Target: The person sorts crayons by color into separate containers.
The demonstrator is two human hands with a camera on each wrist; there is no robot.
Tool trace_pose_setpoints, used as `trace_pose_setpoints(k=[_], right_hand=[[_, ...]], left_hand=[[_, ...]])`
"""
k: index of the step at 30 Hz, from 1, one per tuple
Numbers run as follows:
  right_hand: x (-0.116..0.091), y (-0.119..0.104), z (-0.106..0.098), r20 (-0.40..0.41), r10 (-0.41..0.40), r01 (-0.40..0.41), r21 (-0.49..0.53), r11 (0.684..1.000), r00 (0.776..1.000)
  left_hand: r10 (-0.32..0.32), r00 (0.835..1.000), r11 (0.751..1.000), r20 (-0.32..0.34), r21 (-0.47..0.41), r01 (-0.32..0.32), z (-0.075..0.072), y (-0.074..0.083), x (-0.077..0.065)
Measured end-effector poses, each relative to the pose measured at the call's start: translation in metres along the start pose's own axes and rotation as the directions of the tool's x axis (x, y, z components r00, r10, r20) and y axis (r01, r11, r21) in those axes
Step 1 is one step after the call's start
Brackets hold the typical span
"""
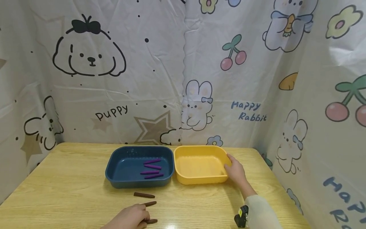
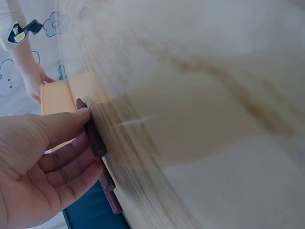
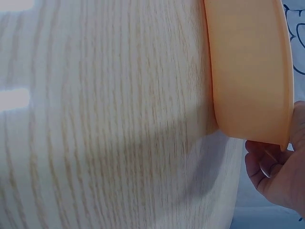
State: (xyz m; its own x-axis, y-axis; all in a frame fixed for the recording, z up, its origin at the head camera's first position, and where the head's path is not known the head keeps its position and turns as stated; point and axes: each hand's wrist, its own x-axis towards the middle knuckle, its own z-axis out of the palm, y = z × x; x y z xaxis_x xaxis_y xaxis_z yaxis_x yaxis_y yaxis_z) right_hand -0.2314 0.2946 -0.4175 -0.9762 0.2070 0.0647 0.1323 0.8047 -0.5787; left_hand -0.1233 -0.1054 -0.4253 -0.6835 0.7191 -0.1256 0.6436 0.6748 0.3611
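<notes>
My left hand (image 1: 132, 217) is at the front of the table, thumb and curled fingers about the nearest brown crayon-like stick (image 2: 94, 133). In the left wrist view, the thumb touches its side near the tapered end; the fingertips are partly hidden behind it. Two more brown sticks lie farther back, one brown stick (image 1: 144, 195) in full view, the other brown stick (image 1: 150, 203) partly covered by the hand. My right hand (image 1: 236, 170) grips the right rim of a yellow plastic tray (image 1: 200, 180), thumb over the edge and fingers outside.
Left of the yellow tray stands a dark blue tray (image 1: 137, 184) with several purple sticks (image 1: 152, 166) inside. Both trays sit near the back edge of the wood-grain table (image 1: 71, 178). A printed curtain (image 1: 160, 79) hangs behind and along both sides.
</notes>
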Motion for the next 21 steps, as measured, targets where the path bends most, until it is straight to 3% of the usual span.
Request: trace_pose_setpoints(k=[8, 15, 21], right_hand=[[-0.001, 0.000, 0.001, 0.008, 0.008, -0.008, 0.012, 1.000, 1.000], [-0.002, 0.002, 0.004, 0.004, 0.015, -0.015, 0.017, 1.000, 1.000], [-0.004, 0.000, 0.006, 0.004, 0.022, -0.022, 0.035, 0.999, 1.000]], left_hand=[[-0.010, 1.000, 1.000, -0.005, -0.020, 0.010, -0.003, 0.003, -0.001], [0.040, 0.993, 0.999, -0.113, 0.016, -0.039, -0.009, 0.006, -0.003], [0.004, 0.988, 1.000, -0.153, -0.008, -0.005, -0.021, 0.008, -0.003]])
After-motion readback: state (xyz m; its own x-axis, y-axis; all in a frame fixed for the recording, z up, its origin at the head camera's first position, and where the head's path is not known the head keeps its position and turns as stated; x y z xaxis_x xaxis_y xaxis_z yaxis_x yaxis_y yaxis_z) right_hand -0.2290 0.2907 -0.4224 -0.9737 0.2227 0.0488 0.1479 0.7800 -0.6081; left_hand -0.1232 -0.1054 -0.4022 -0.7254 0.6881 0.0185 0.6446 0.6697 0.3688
